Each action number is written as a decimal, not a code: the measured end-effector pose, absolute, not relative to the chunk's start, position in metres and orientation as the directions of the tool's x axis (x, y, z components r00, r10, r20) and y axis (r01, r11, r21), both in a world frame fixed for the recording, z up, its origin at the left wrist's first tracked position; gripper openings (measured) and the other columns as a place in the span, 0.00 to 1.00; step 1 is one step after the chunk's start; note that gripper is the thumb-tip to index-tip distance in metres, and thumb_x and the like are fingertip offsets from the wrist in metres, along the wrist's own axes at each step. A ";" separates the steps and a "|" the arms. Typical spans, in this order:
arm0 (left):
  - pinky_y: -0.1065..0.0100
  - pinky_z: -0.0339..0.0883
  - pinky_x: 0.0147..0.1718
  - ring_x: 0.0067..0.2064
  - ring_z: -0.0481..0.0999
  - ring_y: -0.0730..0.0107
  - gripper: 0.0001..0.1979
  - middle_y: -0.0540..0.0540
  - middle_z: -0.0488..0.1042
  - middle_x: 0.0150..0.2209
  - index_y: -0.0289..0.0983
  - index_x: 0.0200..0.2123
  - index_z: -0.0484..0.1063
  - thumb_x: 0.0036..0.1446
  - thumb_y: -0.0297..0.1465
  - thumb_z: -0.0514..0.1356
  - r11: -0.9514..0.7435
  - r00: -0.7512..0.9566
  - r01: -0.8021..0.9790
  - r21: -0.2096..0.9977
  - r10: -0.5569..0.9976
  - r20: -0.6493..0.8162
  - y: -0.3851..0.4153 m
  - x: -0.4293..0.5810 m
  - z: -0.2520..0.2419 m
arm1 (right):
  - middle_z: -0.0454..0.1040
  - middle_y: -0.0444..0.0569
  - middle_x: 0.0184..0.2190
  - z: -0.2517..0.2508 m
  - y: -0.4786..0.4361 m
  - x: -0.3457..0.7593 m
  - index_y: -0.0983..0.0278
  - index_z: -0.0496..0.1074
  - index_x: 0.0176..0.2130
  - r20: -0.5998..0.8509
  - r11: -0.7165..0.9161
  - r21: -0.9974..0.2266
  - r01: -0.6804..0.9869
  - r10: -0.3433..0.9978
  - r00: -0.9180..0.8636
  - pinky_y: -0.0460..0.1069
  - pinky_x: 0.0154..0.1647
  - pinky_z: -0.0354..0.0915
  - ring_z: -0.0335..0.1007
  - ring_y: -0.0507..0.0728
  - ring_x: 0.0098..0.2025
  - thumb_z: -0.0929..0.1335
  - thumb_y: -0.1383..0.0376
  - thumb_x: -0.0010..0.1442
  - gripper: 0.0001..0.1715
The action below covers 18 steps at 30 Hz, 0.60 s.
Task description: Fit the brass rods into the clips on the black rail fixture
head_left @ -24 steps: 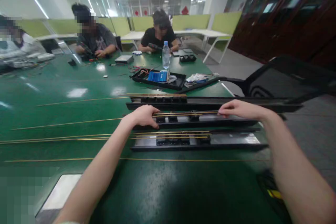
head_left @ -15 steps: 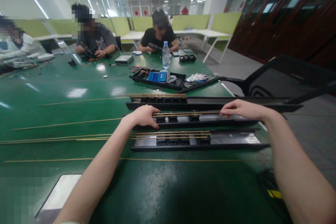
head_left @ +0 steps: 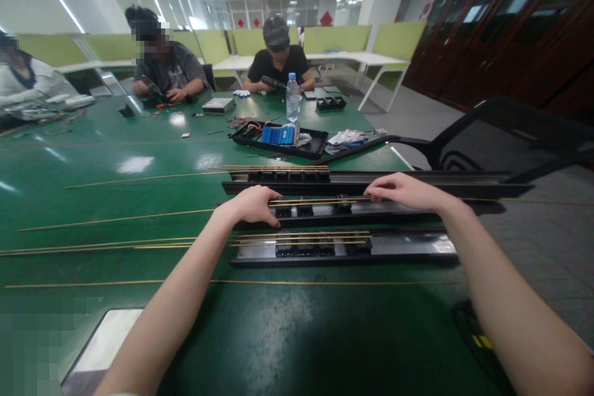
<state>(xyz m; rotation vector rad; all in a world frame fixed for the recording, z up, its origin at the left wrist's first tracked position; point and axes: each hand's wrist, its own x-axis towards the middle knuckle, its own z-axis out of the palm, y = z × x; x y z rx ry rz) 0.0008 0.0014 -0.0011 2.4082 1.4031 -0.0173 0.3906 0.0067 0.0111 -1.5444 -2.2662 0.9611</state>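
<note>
My left hand [head_left: 253, 205] grips the left end of the middle black metal channel [head_left: 371, 215], thumb at its front wall and fingers over the far side. Thin brass-coloured rods [head_left: 320, 201] run from beside those fingers across small black blocks [head_left: 343, 203] in the channel. Toward the right, my right hand [head_left: 392, 190] pinches a thin rod between thumb and fingers; the fingertips partly hide it. A nearer channel [head_left: 403, 247] holds several rods over black blocks, and a farther channel [head_left: 385, 189] holds more.
A single long rod [head_left: 288, 283] lies across the green table [head_left: 278, 340] in front. Behind the channels are a black tray [head_left: 315, 145] with a blue item, gloves [head_left: 348, 138] and a water bottle [head_left: 292, 98]. A chair [head_left: 501, 136] stands right. Several people sit at the far side.
My right hand has moved left along the middle channel, still pinching. My left hand stays at the channel's left end.
</note>
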 end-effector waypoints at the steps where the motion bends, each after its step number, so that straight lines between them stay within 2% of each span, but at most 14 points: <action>1: 0.66 0.69 0.45 0.47 0.79 0.56 0.34 0.47 0.81 0.47 0.43 0.53 0.77 0.40 0.45 0.71 -0.449 0.511 0.843 0.296 0.840 -0.183 0.001 0.002 -0.001 | 0.81 0.49 0.35 0.010 0.006 0.384 0.62 0.80 0.41 -0.149 0.247 -0.643 0.725 0.888 -0.434 0.52 0.43 0.65 0.74 0.61 0.39 0.66 0.44 0.59 0.27; 9: 0.67 0.68 0.44 0.46 0.79 0.56 0.32 0.48 0.81 0.47 0.43 0.51 0.78 0.40 0.43 0.71 -0.443 0.510 0.843 0.304 0.838 -0.195 -0.001 0.008 0.004 | 0.81 0.49 0.32 -0.002 0.002 0.358 0.63 0.79 0.34 -0.105 0.284 -0.703 0.651 0.865 -0.491 0.52 0.39 0.65 0.74 0.60 0.35 0.67 0.45 0.58 0.25; 18: 0.68 0.69 0.43 0.45 0.79 0.58 0.31 0.49 0.81 0.45 0.44 0.52 0.77 0.41 0.43 0.70 -0.453 0.519 0.840 0.299 0.832 -0.197 -0.001 0.008 0.006 | 0.80 0.48 0.31 0.000 0.002 0.356 0.63 0.79 0.34 -0.105 0.277 -0.706 0.652 0.869 -0.483 0.51 0.38 0.65 0.73 0.58 0.34 0.68 0.46 0.57 0.24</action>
